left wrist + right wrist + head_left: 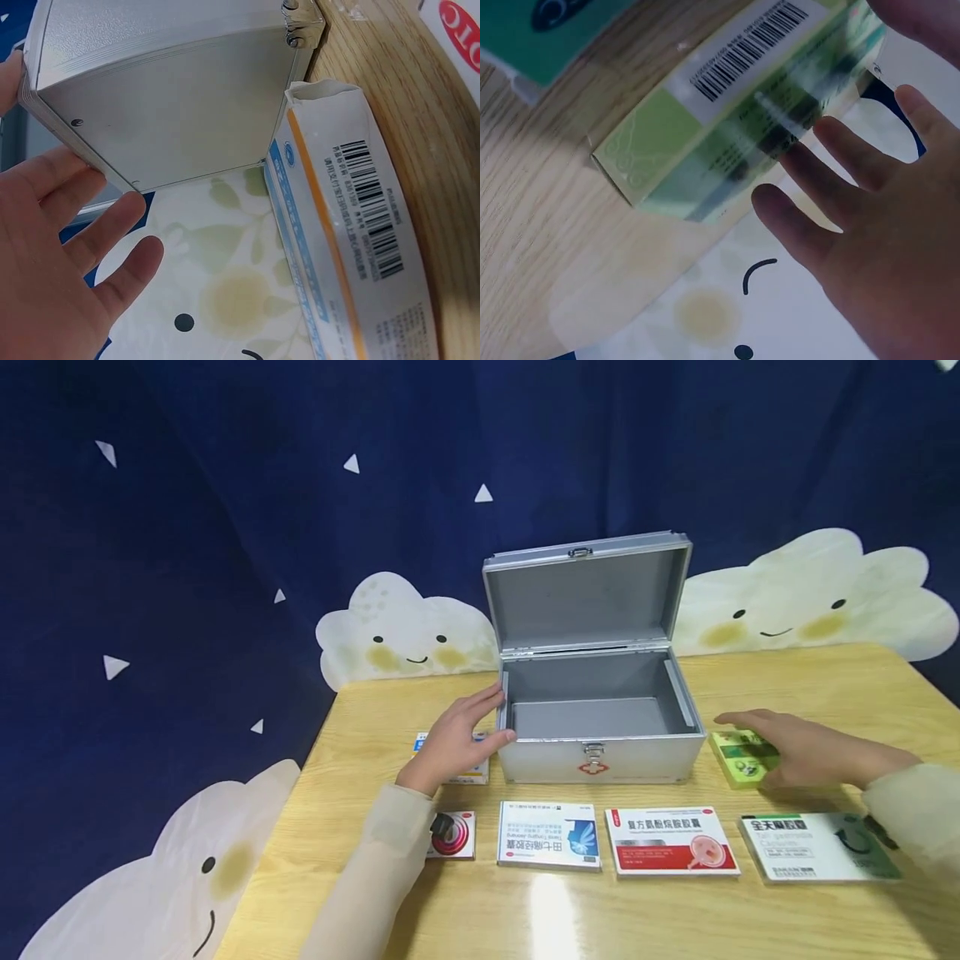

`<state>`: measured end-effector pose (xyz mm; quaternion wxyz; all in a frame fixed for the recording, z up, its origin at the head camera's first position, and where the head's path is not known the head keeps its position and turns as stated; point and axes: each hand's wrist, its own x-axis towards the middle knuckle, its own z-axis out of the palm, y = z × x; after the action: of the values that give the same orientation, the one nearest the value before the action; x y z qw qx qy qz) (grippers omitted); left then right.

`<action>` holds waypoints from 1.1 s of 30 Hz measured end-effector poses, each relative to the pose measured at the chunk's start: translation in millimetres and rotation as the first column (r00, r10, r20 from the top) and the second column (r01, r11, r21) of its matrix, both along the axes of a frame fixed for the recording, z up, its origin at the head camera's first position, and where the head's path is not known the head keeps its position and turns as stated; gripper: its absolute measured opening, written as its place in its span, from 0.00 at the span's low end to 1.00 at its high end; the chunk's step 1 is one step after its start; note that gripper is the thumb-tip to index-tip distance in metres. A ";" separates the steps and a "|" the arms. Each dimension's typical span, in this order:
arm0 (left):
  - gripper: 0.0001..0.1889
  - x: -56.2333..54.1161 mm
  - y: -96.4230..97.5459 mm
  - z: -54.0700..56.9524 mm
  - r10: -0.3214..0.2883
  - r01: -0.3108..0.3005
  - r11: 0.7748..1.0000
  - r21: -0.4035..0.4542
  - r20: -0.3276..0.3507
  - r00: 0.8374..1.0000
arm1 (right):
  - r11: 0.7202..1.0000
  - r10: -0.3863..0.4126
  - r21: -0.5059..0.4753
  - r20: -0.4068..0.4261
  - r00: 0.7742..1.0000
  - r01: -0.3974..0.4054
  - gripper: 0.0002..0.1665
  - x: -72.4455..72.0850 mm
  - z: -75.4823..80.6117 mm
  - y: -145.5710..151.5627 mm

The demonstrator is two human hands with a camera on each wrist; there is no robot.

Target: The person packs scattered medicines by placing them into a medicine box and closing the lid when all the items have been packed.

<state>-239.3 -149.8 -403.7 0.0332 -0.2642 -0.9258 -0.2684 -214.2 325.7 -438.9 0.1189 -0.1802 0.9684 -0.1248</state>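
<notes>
A silver metal case with a red cross on its front stands with its lid raised; its inside holds nothing that I can see. My left hand is at its left rim, thumb toward the front corner and the other fingers spread along the side. Under that hand lies a white medicine box with blue and orange stripes, partly hidden. Over a green medicine box, right of the case, my right hand has its fingers stretched out. Whether they touch the box I cannot tell.
Along the front of the wooden table lie a box with red rings, a white-blue box, a white-red box and a white-green box. Behind hangs a dark blue curtain with cloud shapes before it.
</notes>
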 end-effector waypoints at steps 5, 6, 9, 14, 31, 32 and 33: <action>0.36 -1.2 3.3 0.2 -0.021 0.021 1.000 0.013 0.011 1.000 | 1.000 0.002 0.018 -0.015 1.000 -0.002 0.59 2.8 -2.7 4.1; 0.36 -0.9 3.6 0.2 -0.019 0.019 1.000 0.019 0.017 1.000 | 1.000 0.009 0.015 -0.020 1.000 -0.009 0.59 3.0 -3.4 4.7; 0.36 0.1 3.0 -0.8 -0.002 0.001 1.000 0.025 0.040 0.999 | 1.000 0.028 0.009 -0.036 0.999 -0.028 0.57 3.5 -5.7 4.6; 0.36 0.3 1.4 -4.1 0.002 -0.003 1.000 0.025 0.049 0.999 | 0.999 0.035 0.011 -0.049 0.998 -0.035 0.53 4.6 -9.1 3.8; 0.36 -2.0 -2.7 -2.2 0.018 -0.018 1.000 0.006 0.012 1.000 | 0.999 0.001 0.043 -0.008 1.000 -0.001 0.54 3.3 -9.2 -2.4; 0.36 -2.1 -2.7 -1.9 0.018 -0.018 1.000 0.006 0.012 1.000 | 0.999 -0.003 0.046 -0.007 1.000 0.003 0.55 3.4 -9.3 -2.7; 0.36 -2.3 -2.5 -1.7 0.017 -0.017 1.000 0.008 0.011 1.000 | 0.999 -0.005 0.048 -0.007 1.000 0.005 0.55 3.5 -9.5 -2.6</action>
<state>-241.5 -152.3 -405.4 0.0314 -0.2547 -0.9271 -0.2732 -210.7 323.1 -448.3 0.1195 -0.1754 0.9719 -0.1013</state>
